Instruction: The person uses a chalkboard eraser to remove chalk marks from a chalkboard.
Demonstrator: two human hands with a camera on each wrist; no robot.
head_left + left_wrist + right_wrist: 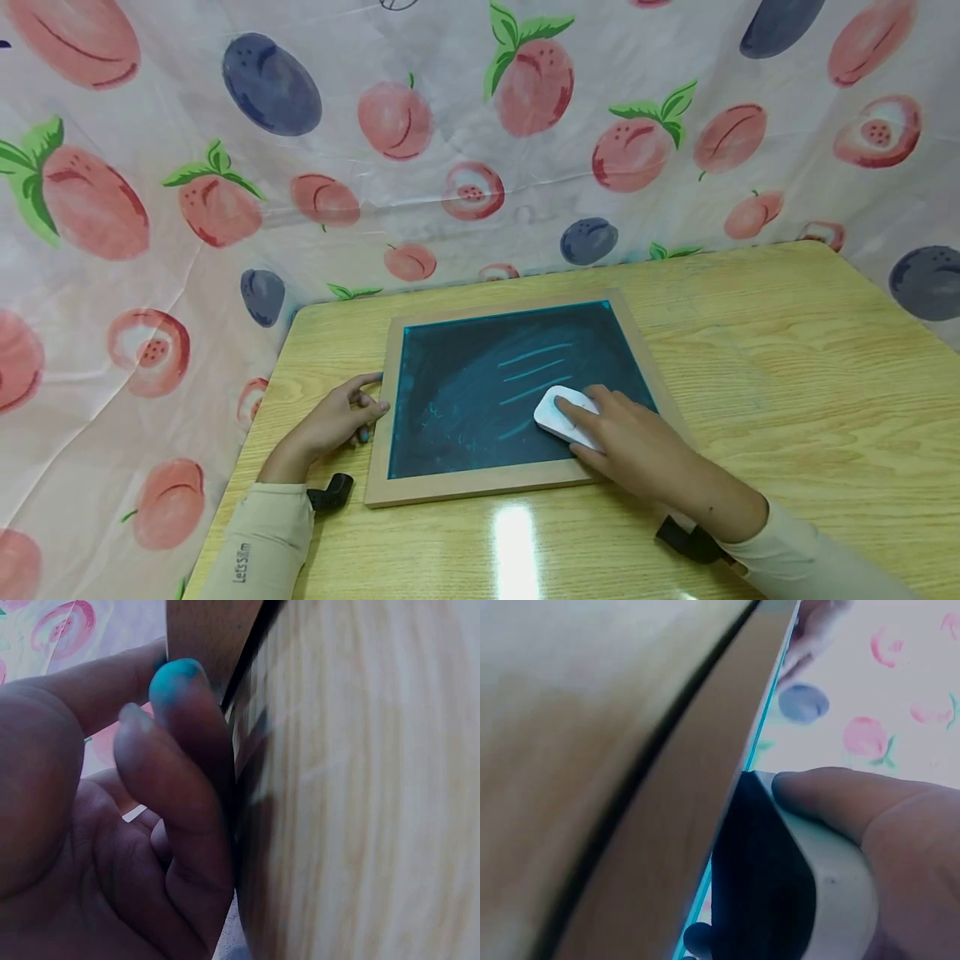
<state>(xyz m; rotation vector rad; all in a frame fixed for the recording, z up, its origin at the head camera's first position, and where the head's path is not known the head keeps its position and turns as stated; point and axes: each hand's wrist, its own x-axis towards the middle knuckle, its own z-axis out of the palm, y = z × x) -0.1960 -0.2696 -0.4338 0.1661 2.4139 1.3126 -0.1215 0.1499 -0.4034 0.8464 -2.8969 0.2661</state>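
Observation:
A small chalkboard (457,383) in a pale wooden frame lies on the table, with several light chalk strokes (532,355) right of its middle. My right hand (645,446) grips a white-backed board eraser (552,410) at the lower end of those strokes, index finger laid along its top. In the right wrist view, the eraser's dark pad (761,877) shows beside the frame. At the left edge of the frame (384,442), my left hand (333,423) touches the wood with its fingertips. One fingertip (176,679) bears blue-green colour in the left wrist view.
A wooden table (787,375) extends to the right of the board. Behind and to the left hangs a fruit-patterned cloth (450,83). Black wrist mounts (330,493) sit at both sleeves, close to the tabletop. Faint chalk smudges (446,417) mark the board's left half.

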